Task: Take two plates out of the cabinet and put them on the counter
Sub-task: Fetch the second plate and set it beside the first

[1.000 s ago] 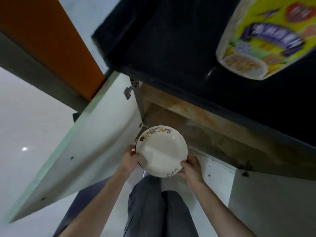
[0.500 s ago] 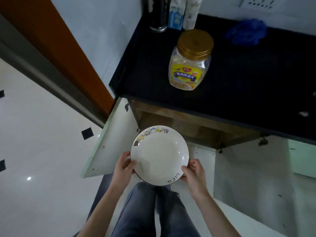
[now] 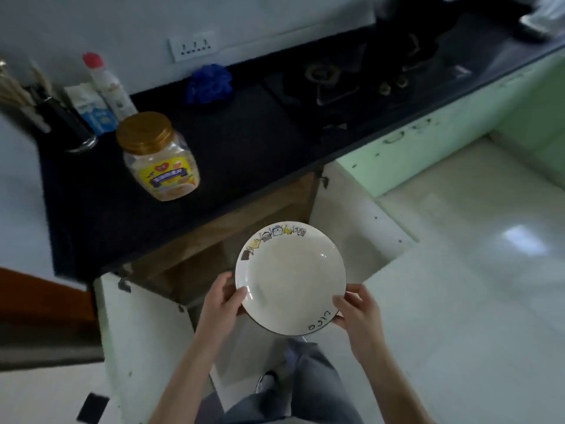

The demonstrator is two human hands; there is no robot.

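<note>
The black surface [image 3: 244,142] runs across the top of the view, and its middle stretch, between the jar and the stove [image 3: 342,84], is bare, which makes it the likely landing spot. Below its front edge the cabinet [image 3: 220,240] stands open, both white doors [image 3: 137,325] swung out toward the person; its inside is dark and I cannot tell what remains there.

The plate [image 3: 290,278] is out of the cabinet and in the air in front of it, below the surface's edge and not touching anything but the hands. It is held level and face up, probably so it can be lifted straight onto the surface. It is empty. Whether a second plate sits under it I cannot tell.

The jar [image 3: 159,156], gold lid on, holds pale flakes and stands near the surface's front left. Behind it are a carton [image 3: 91,108] and a bottle [image 3: 107,84].

The left hand [image 3: 221,304] closes on the plate's left rim, thumb on top. The right hand [image 3: 359,313] clamps the lower right rim the same way.
</note>
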